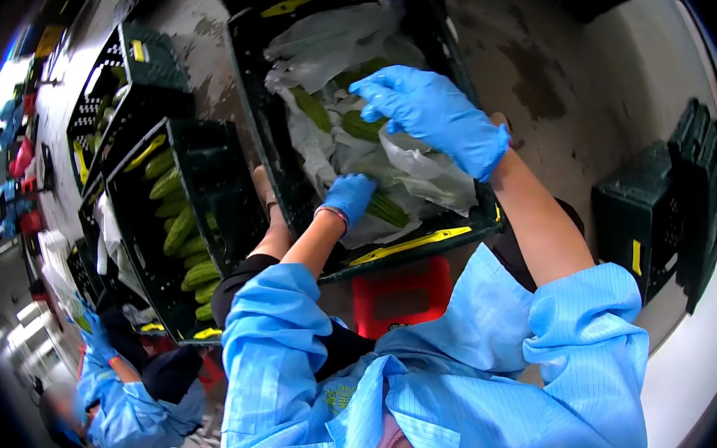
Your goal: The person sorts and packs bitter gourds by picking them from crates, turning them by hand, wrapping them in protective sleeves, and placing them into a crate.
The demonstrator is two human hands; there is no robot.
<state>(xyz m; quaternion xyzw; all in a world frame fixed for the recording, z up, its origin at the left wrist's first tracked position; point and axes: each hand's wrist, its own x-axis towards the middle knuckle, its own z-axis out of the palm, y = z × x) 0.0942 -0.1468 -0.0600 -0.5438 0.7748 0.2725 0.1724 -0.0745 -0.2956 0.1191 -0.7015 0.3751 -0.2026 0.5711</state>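
A dark plastic crate (263, 130) stands before me, lined with crumpled translucent plastic (335, 36). Among its folds lie several long green gourds, one at the upper left (312, 110) and one near the front (387, 211). My left hand (350, 198), in a blue glove, reaches down into the crate beside the front gourd. Its fingers are curled against the plastic, and their tips are hidden. Above the crate's right side hovers my gloved right hand (430, 117), its fingers loosely bent and apart, with nothing visible in them.
To the left, another dark crate (216, 176) holds several bumpy green gourds (180, 231), with more crates behind it. A co-worker (142, 414) in blue sits at the lower left, holding something green. A red stool (398, 298) is under the crate's near edge. Stacked crates (640, 219) stand right.
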